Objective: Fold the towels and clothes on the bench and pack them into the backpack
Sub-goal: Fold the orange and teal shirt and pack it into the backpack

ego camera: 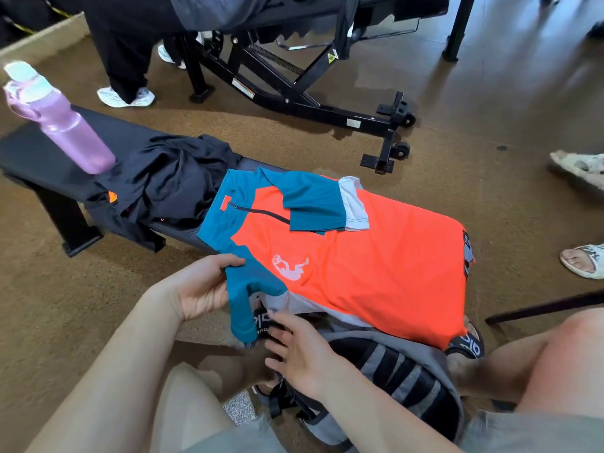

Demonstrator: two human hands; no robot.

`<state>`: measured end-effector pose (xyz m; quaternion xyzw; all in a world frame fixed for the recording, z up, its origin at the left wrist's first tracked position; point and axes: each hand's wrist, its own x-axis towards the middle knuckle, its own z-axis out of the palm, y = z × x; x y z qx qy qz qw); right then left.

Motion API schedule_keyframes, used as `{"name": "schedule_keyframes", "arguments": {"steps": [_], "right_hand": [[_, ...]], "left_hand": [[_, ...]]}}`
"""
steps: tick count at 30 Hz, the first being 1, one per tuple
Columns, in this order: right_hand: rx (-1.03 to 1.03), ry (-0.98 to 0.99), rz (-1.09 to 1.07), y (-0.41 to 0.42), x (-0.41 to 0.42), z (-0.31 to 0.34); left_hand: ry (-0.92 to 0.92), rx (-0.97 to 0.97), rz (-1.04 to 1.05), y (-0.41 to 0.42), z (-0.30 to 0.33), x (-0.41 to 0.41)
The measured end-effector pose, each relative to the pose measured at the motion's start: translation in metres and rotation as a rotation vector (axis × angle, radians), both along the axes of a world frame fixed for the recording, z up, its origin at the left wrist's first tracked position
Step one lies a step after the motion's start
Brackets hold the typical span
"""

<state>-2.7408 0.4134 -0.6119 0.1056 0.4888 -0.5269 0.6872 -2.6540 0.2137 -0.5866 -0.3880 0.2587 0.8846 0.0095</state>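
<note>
Left hand [199, 286] grips the jersey's [376, 256] near sleeve.

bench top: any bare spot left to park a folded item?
One bare strip of bench: the far-left end, behind and left of the purple bottle. From the bottle rightward it is crowded: the dark clothes pile, then the orange shirt spread over the right end and draping onto the backpack. The left hand holds the shirt's near sleeve.
</note>
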Motion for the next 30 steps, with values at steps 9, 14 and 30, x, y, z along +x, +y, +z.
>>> {"name": "schedule_keyframes", "arguments": {"steps": [9, 14, 30], "right_hand": [[-0.144, -0.345, -0.317, -0.013, 0.002, 0.010], [-0.032, -0.237, -0.127, 0.009, -0.019, 0.027], [-0.288, -0.352, -0.519, -0.045, -0.134, 0.062]], "left_hand": [[0.040, 0.000, 0.090, -0.007, -0.005, -0.003], [-0.342, -0.278, -0.048, -0.010, -0.014, -0.005], [-0.217, -0.465, 0.406, -0.016, 0.018, -0.045]]}}
